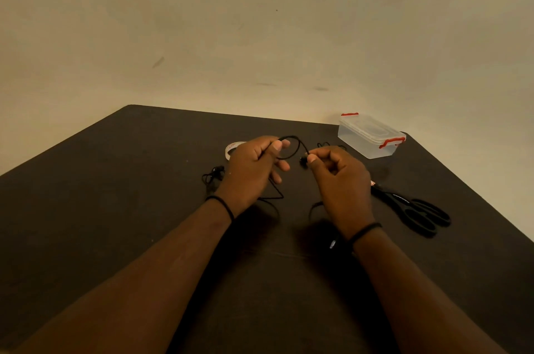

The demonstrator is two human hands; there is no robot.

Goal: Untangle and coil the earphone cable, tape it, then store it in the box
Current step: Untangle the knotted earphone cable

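A thin black earphone cable (294,142) arcs between my two hands above the dark table (115,209). My left hand (254,169) pinches a loop of it between thumb and fingers. My right hand (338,177) pinches the end near a small black earbud (304,159). More cable trails down to the table below my hands, and a tangled bunch (213,177) lies left of my left wrist. A clear plastic box (370,137) with red clips and its lid on stands at the back right. A roll of clear tape (232,149) lies partly hidden behind my left hand.
Black scissors (416,210) lie on the table to the right of my right wrist. The table's far edge meets a plain beige wall. Its right edge runs diagonally past the scissors.
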